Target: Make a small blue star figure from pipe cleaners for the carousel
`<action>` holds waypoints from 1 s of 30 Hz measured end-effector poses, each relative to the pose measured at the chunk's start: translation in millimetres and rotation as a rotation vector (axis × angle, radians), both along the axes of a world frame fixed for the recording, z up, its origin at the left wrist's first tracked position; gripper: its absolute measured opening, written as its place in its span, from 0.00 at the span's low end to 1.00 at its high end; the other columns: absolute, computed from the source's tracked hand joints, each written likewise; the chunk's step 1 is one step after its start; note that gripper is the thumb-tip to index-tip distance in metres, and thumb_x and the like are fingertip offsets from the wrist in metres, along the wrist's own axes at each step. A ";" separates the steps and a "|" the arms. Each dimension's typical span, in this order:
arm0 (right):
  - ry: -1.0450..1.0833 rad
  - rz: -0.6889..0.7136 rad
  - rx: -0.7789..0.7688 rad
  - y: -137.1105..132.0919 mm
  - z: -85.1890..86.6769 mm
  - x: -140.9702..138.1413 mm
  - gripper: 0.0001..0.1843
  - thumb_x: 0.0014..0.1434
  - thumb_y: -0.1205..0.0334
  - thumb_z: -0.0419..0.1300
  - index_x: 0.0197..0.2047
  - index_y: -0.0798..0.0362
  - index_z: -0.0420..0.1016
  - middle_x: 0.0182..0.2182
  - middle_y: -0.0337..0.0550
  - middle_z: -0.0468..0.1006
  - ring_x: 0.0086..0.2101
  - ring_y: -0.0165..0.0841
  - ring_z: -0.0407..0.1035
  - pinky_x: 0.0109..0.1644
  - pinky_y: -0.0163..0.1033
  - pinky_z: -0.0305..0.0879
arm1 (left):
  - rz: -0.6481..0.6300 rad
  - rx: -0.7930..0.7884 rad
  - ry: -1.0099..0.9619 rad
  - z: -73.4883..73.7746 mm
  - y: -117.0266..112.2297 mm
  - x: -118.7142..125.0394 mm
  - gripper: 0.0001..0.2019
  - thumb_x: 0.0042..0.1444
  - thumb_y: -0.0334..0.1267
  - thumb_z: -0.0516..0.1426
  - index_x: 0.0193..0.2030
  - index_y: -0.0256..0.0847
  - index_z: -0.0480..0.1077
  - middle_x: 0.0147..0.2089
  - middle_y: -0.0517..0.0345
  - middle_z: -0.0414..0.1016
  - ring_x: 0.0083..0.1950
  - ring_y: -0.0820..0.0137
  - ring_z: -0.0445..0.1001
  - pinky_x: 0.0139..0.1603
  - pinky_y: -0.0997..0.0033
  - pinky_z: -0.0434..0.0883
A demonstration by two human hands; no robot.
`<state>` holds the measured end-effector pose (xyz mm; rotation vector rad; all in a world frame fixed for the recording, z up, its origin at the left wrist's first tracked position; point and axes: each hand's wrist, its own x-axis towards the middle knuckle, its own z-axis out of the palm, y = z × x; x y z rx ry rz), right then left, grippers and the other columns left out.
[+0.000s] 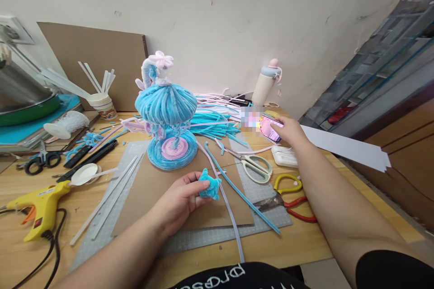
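Head view: your left fingers [198, 186] are pinching the blue fuzzy piece [211, 188] nearer the tabletop [278, 250]'s front edge, right fingers [283, 125] gripping the phone [270, 130] toward its back-right corner; you're risking flattening the piece by over-squeezing.

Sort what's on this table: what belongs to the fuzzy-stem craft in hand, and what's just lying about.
Seems to belong:
- small blue fuzzy piece, in the left hand
- fuzzy blue stems
- blue domed model
- pale-handled scissors
- yellow glue gun

Probably just lying about:
- bottle
- small white case

Unclear: phone, at the right hand.
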<state>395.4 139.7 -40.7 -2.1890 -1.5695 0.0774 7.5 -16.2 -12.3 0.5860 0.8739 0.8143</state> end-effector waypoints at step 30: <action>1.479 0.687 -0.204 -156.4 31.1 -228.7 0.12 0.50 0.55 0.68 0.31 0.54 0.73 0.27 0.36 0.70 0.27 0.26 0.64 0.32 0.33 0.64 | 0.201 0.522 0.291 4.3 -0.6 -2.6 0.15 0.41 0.37 0.69 0.24 0.39 0.65 0.25 0.65 0.69 0.29 0.74 0.66 0.32 0.75 0.63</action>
